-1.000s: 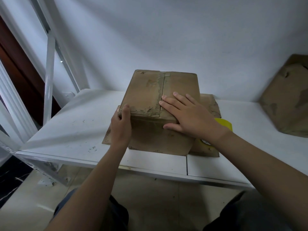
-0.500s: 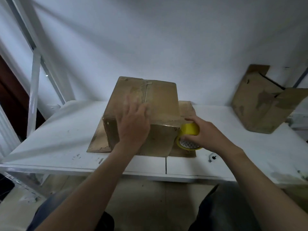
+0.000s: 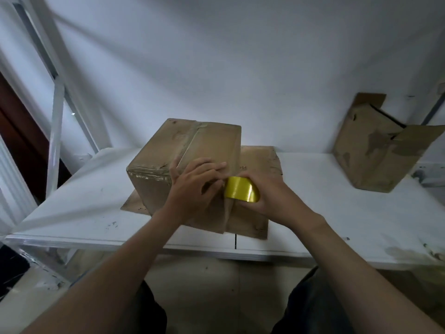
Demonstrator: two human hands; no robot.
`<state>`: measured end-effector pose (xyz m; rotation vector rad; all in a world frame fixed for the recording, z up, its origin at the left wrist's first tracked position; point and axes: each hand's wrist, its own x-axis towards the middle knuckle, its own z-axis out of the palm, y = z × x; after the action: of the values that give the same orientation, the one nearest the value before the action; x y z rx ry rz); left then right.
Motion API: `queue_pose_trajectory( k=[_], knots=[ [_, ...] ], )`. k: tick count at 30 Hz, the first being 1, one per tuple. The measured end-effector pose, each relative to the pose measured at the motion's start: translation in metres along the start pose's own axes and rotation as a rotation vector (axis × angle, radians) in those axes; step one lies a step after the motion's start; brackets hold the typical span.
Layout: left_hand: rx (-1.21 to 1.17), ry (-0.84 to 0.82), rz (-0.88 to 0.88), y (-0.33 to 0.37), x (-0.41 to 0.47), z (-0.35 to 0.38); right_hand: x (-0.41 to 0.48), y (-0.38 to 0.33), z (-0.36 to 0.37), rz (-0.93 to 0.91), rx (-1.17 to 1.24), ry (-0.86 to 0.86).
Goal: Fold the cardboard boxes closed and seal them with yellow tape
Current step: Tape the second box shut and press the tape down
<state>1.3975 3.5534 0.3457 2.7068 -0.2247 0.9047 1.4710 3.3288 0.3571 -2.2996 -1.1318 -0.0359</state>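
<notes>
A closed brown cardboard box (image 3: 192,145) stands on a flat sheet of cardboard (image 3: 260,160) on the white table (image 3: 84,201). Its top flaps meet in a seam running away from me. My right hand (image 3: 272,196) grips a roll of yellow tape (image 3: 240,192) at the box's near right corner. My left hand (image 3: 195,186) lies on the near top edge of the box, its fingertips touching the roll's left side. Whether they pinch the tape's end is hidden.
A second cardboard box (image 3: 378,150) with open flaps leans against the wall at the back right of the table. A white metal frame (image 3: 55,126) rises at the left. The table's front edge runs just before my knees.
My right hand has lifted the yellow tape from the table up to the box's near right corner. My left hand slid right along the top to meet the roll.
</notes>
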Motion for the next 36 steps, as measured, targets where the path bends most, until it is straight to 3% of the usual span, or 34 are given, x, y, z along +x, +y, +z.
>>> queue_pose_trajectory(
  k=[3, 7, 10, 13, 16, 21, 27, 31, 36],
  knots=[
    [-0.067, -0.016, 0.008, -0.031, -0.01, -0.027, 0.006, -0.025, 0.018, -0.064, -0.048, -0.031],
    [-0.139, -0.088, -0.212, -0.06, -0.016, -0.059, 0.01, -0.037, 0.038, -0.103, 0.047, -0.05],
    [-0.06, -0.08, -0.3, -0.05, -0.023, -0.049, 0.008, -0.03, 0.04, -0.071, 0.11, -0.028],
    [-0.2, -0.004, -0.378, -0.026, -0.028, -0.023, 0.007, -0.026, 0.038, -0.051, 0.064, -0.014],
    [-0.194, 0.066, -0.422, -0.023, -0.027, -0.01, 0.007, -0.017, 0.036, -0.037, 0.027, -0.006],
    [-0.081, 0.081, -0.354, -0.022, -0.026, -0.003, 0.013, -0.009, 0.045, 0.005, -0.003, -0.005],
    [-0.015, 0.217, -0.432, -0.013, -0.025, 0.007, 0.031, -0.022, 0.059, 0.006, 0.029, -0.033],
    [-0.1, 0.355, -0.266, -0.029, -0.031, 0.012, 0.02, -0.018, 0.057, 0.007, 0.09, -0.07],
    [-0.269, 0.365, -0.083, -0.047, -0.029, 0.013, 0.004, -0.033, 0.064, 0.003, 0.19, -0.086]
  ],
)
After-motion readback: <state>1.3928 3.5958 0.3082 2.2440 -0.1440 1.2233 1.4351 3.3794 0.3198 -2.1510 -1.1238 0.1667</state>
